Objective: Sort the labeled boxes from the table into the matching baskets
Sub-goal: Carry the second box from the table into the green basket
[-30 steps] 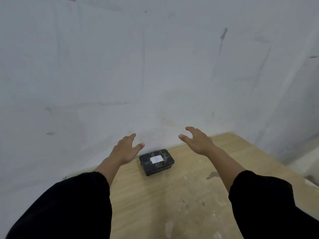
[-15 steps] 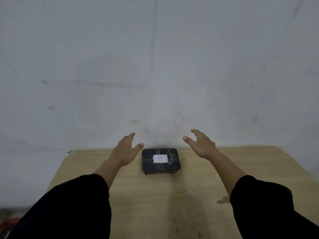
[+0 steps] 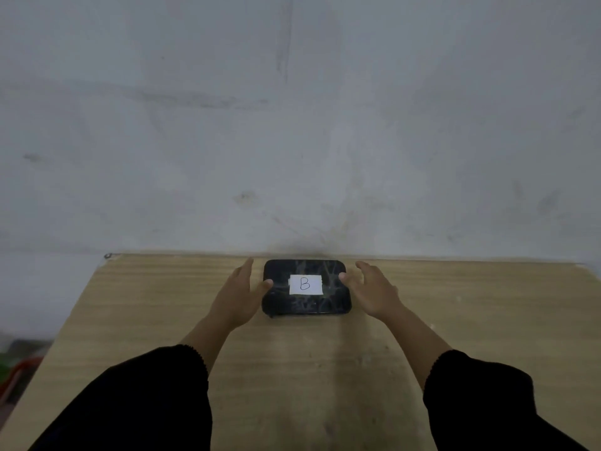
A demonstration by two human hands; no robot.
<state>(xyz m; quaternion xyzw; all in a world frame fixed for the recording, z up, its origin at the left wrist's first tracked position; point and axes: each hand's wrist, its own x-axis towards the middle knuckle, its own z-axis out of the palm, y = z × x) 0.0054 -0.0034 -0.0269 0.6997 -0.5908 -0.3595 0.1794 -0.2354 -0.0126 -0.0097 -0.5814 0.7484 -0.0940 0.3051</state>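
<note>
A flat black box (image 3: 305, 304) with a white paper label marked "B" lies on the wooden table (image 3: 471, 320), close to the wall. My left hand (image 3: 239, 294) is at the box's left side, fingers apart, thumb tip over its left edge. My right hand (image 3: 374, 289) is at the box's right side, fingers apart, thumb over its right edge. Both hands flank the box; neither has closed on it. Black sleeves cover both forearms. No basket shows clearly.
A grey-white wall (image 3: 292, 125) rises directly behind the table's far edge. Past the table's left edge, low down, blurred red and green shapes (image 3: 19, 369) sit on the floor; I cannot tell what they are.
The view has turned to face the table squarely and dropped lower. Both hands have come down and inward from above the box to its two sides.
</note>
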